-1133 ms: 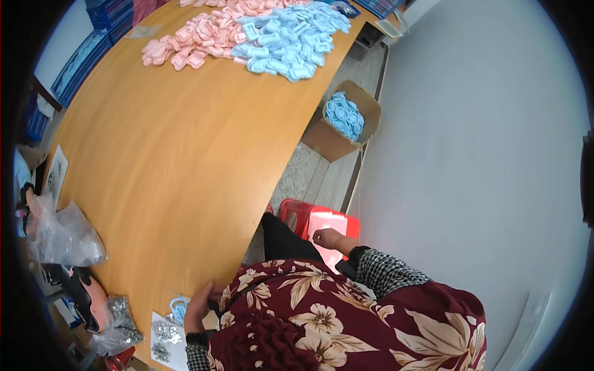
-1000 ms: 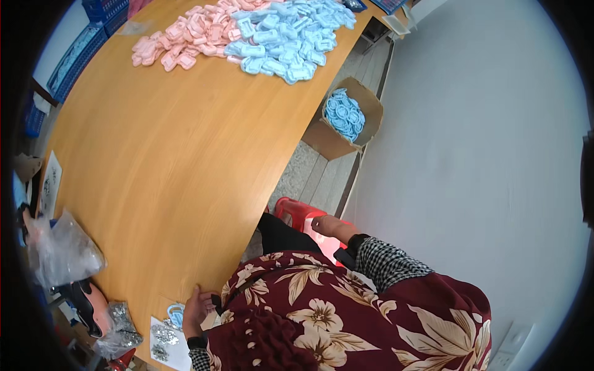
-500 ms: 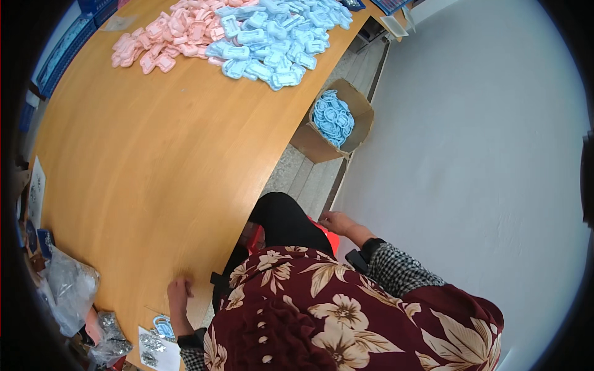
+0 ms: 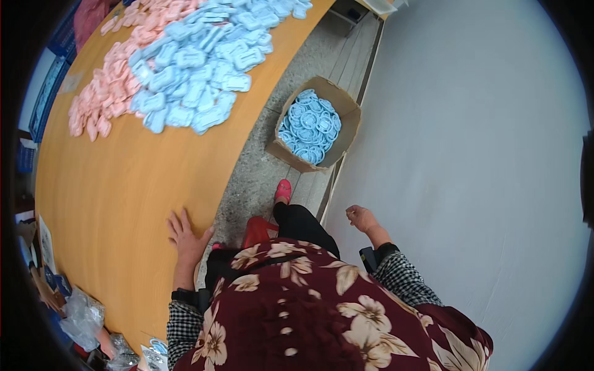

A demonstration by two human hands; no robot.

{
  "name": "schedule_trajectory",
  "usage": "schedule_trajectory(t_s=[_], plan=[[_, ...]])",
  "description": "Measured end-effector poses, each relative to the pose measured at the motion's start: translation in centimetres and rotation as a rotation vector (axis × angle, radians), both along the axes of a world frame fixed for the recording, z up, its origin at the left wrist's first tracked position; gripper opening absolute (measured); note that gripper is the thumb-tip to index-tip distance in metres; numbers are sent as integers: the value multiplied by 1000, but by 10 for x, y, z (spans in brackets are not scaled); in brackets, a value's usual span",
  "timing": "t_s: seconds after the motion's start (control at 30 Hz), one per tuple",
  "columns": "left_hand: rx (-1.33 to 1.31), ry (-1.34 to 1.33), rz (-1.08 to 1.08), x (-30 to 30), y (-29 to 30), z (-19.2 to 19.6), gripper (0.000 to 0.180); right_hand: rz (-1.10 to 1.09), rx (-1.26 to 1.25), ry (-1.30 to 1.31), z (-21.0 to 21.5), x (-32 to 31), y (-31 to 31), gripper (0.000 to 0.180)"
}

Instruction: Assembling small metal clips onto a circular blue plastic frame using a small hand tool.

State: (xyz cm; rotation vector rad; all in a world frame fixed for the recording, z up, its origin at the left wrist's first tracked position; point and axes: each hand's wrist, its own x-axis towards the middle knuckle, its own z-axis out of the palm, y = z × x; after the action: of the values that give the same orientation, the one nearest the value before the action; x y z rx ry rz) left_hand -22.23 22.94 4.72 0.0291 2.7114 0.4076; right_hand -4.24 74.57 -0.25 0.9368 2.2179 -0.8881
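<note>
My left hand (image 4: 189,241) lies on the wooden table (image 4: 142,185) by its right edge, fingers spread, holding nothing. Off to the right, between my body and the grey wall, my right hand (image 4: 362,218) hangs in the air with its fingers curled in; I see nothing in it. Ahead on the tabletop is a heap of light blue plastic pieces (image 4: 192,59), rounded and oblong. Pink pieces of similar shape (image 4: 114,80) are piled against its left side. On the floor beyond my feet, an open cardboard box (image 4: 348,123) holds round light blue pieces (image 4: 309,127).
A red stool or seat (image 4: 257,232) shows beside my leg, near my pink shoe (image 4: 283,190). At the lower left are clear plastic bags (image 4: 83,315) and a white sheet (image 4: 154,357). The wall (image 4: 458,154) runs along the right.
My body has risen and moved forward, bringing the heaps and box closer. My left hand has moved up the table and spread its fingers flat; my right hand has moved out toward the wall.
</note>
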Motion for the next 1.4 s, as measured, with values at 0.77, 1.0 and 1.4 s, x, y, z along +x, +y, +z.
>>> schedule_trajectory(t_s=[0.77,1.0,1.4], plan=[[-342,-158,129,-13,47,-26,118,-357,-80,177,4,18,111,29],[-235,-169,171,-13,48,-7,115,-14,-59,217,-32,-8,119,35],[52,-280,288,-7,13,9,107,811,-69,227,-48,-226,16,20]])
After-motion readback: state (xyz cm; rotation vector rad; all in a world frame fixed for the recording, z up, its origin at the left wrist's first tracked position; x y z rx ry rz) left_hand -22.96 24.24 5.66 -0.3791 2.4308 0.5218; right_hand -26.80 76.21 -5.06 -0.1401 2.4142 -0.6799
